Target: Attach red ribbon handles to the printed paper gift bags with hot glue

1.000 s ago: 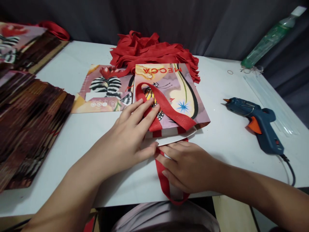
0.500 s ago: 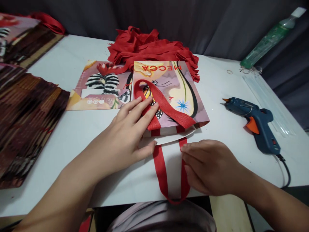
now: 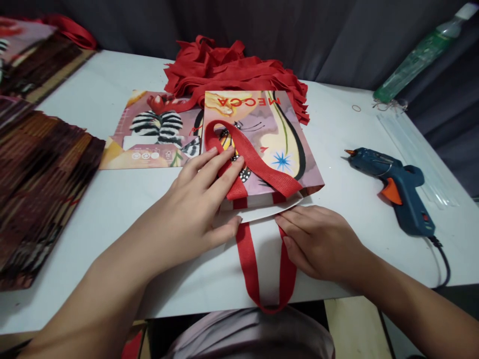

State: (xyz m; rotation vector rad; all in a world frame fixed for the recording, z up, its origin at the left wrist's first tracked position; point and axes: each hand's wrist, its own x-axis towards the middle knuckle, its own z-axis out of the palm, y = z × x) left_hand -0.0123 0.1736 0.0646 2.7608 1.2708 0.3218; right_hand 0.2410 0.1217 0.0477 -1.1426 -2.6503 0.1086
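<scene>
A printed paper bag (image 3: pixel 262 119) lies flat on the table, its mouth towards me and the word MECCA upside down. One red ribbon handle (image 3: pixel 258 162) is looped over its front. Another red ribbon handle (image 3: pixel 248 267) hangs from the white inner edge towards the table's front. My left hand (image 3: pixel 198 199) rests with fingers spread on the bag and the upper ribbon, its thumb by the white edge. At the bag's mouth, my right hand (image 3: pixel 322 239) has its fingers pressed together on the right strand of the lower handle, which they partly cover.
A blue hot glue gun (image 3: pixel 392 187) lies at the right beside clear glue sticks (image 3: pixel 419 159). Behind the bag is a heap of red ribbons (image 3: pixel 232 70). Another printed bag (image 3: pixel 149 129) lies left; stacked bags (image 3: pixel 45 194) stand further left. A green bottle (image 3: pixel 419 60) stands back right.
My right hand has slid away from me along the lower handle, up to the bag's white edge. My left hand stays on the bag.
</scene>
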